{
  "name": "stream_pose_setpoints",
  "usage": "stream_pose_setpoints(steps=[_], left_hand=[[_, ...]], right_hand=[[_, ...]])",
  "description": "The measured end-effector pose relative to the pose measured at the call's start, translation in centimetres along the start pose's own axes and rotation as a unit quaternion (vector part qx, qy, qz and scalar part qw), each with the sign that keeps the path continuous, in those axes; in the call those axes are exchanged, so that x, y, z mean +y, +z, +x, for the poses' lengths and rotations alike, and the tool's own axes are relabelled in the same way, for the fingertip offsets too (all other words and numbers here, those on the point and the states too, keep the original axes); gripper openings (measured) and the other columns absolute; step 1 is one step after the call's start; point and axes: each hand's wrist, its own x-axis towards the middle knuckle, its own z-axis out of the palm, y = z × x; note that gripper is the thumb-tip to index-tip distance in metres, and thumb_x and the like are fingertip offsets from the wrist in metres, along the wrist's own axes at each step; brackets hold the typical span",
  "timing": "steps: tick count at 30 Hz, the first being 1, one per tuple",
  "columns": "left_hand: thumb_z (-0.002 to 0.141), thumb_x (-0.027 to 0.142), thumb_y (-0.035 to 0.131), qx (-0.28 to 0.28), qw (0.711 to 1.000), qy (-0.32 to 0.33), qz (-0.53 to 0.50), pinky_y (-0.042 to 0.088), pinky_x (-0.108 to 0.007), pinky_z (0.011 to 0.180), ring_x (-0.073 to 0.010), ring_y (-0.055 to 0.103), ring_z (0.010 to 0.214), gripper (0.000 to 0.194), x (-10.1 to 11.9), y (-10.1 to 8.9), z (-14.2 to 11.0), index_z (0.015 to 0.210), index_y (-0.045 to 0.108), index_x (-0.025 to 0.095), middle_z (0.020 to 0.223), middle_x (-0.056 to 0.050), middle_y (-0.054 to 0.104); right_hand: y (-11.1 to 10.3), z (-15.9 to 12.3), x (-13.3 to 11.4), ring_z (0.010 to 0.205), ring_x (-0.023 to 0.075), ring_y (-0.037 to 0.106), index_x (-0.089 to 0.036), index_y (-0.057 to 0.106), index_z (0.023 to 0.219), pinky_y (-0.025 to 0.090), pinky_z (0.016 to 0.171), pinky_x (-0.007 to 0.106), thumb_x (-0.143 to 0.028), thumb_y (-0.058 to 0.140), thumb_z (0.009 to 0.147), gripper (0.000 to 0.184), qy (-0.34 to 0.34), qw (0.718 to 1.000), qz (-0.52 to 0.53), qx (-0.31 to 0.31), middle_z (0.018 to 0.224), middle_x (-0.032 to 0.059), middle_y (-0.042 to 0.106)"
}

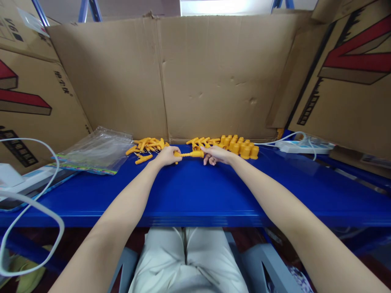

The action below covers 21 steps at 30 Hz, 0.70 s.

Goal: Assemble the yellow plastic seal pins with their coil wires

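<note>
Between my two hands a yellow plastic piece with a ridged, spiral-like shaft (190, 154) lies level, just above the blue tabletop. My left hand (169, 156) is closed around its left end, so that end is mostly hidden. At its right end is a wider, cup-like part, pinched by my right hand (216, 154) with the other fingers curled. Behind my left hand lies a loose pile of yellow handle pieces (147, 145), some with dark metal bits. Several T-shaped yellow pieces (200, 141) and rows of yellow cups (244, 149) stand behind and right of my right hand.
Clear plastic bags (97, 148) lie left on the blue table (195, 195). Cardboard (214, 77) walls the back and both sides. A white power strip (302, 147) sits at the right. A white cable (58, 219) loops at the left near edge.
</note>
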Motion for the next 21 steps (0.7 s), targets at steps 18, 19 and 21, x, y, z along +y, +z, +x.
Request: stream_pose_setpoints(steps=[18,19,21], left_hand=[[0.061,0.028,0.064,-0.019,1.0,-0.005,-0.014,0.031,-0.024,0.054,-0.0111,0.045,0.053,0.021,0.56,-0.3,-0.27,0.078,0.066,0.017,0.053,0.005,0.051],[0.061,0.028,0.063,-0.02,1.0,-0.008,-0.016,0.031,-0.024,0.054,-0.0113,0.045,0.054,0.021,0.54,-0.32,-0.28,0.078,0.066,0.017,0.053,0.005,0.051],[0.061,0.028,0.063,-0.023,0.999,-0.013,-0.019,0.032,-0.025,0.055,-0.0118,0.046,0.054,0.021,0.5,-0.34,-0.31,0.079,0.067,0.017,0.053,0.005,0.051]], right_hand=[[-0.57,-0.7,-0.42,0.026,0.0045,0.031,-0.013,0.055,0.084,0.023,0.026,0.015,-0.056,0.018,0.099,0.059,0.051,0.996,-0.039,-0.061,0.044,0.0,0.053],[-0.56,-0.83,-0.44,0.028,0.0049,0.034,-0.014,0.053,0.089,0.027,0.027,0.016,-0.055,0.021,0.099,0.053,0.047,0.996,-0.035,-0.069,0.049,0.0007,0.057],[-0.56,-1.01,-0.45,0.032,0.0056,0.042,-0.017,0.049,0.098,0.036,0.031,0.017,-0.047,0.039,0.098,0.031,0.022,0.996,-0.022,-0.081,0.063,0.0011,0.064]])
